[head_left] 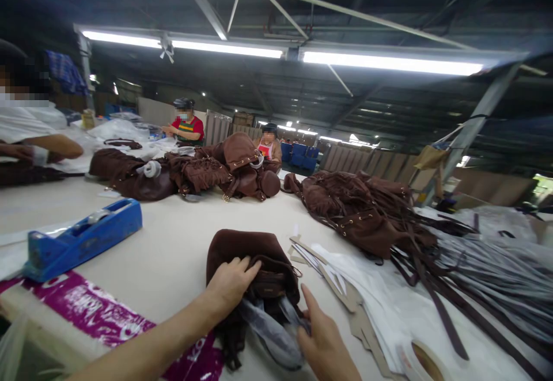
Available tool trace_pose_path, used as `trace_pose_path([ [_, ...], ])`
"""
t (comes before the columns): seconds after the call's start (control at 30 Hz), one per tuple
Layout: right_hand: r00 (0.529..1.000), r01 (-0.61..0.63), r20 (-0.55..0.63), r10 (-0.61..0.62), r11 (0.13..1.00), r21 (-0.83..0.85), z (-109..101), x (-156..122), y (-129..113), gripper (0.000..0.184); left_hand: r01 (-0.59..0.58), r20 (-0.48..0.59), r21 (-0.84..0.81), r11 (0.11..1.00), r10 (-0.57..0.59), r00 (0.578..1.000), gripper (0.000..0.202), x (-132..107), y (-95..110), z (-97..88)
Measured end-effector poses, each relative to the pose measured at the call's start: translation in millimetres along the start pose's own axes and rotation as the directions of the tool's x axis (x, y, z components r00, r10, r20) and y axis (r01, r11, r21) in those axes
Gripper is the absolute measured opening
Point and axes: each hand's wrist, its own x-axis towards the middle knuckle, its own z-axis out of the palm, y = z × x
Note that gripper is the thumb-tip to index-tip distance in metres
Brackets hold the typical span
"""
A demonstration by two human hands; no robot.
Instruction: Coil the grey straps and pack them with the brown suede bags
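A dark brown suede bag (242, 251) lies on the pale table (173, 243) just in front of me. My left hand (231, 280) rests on top of it, fingers curled over the bag's upper edge near the opening. My right hand (322, 341) is at the bag's mouth, thumb raised and fingers tucked down against grey plastic stuffing (270, 329) that spills from the opening. The fingertips of the right hand are hidden by the plastic.
A blue tape dispenser (82, 240) sits at left beside a magenta printed sheet (99, 315). Piles of brown fringed bags (363, 208) (194, 171) lie across the table. White sheets, card strips (341, 289) and a tape roll (421, 361) are at right. Other people sit at the far left and back.
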Motion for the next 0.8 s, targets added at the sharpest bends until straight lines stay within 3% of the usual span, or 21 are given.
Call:
trace_pose_path([
  [0.1,0.974,0.106,-0.137,-0.183,0.893,-0.438,-4.0,-6.8,-19.1,0.058,0.007,-0.03,-0.003,1.0,-0.007,1.0,0.057,4.0,6.1,2.1],
  [0.2,0.926,0.258,-0.049,-0.374,0.721,-0.643,-8.7,-0.6,-48.5,0.033,-0.015,-0.072,-0.123,0.992,0.006,0.997,0.056,3.0,4.9,6.6],
  [0.3,0.887,0.4,0.117,-0.448,0.613,-0.682,-5.2,18.0,-70.1,0.035,-0.019,-0.079,-0.226,0.974,0.001,0.997,0.052,1.2,0.4,8.2],
  [0.37,0.897,0.372,0.109,-0.428,0.598,-0.71,-0.5,28.9,-76.0,0.041,0.002,-0.077,-0.242,0.97,-0.022,0.997,0.051,1.0,-0.4,7.4],
  [0.47,0.939,0.239,-0.025,-0.344,0.702,-0.671,0.7,29.6,-73.9,0.041,0.087,-0.106,-0.193,0.977,-0.109,0.988,0.054,2.2,0.6,7.6],
  [0.57,0.936,0.33,0.07,-0.346,0.787,-0.521,-6.7,12.7,-61.9,0.024,0.153,-0.176,-0.188,0.97,-0.186,0.967,0.058,3.3,0.9,11.1],
  [0.67,0.869,0.495,0.251,-0.427,0.736,-0.461,-10.8,-4.3,-47.5,0.031,0.152,-0.185,-0.217,0.964,-0.193,0.964,0.059,5.1,2.1,14.3],
  [0.8,0.852,0.516,0.289,-0.437,0.603,-0.608,0.4,-14.9,-46.0,0.016,0.152,-0.128,-0.08,0.985,-0.162,0.979,0.072,20.0,3.6,11.9],
])
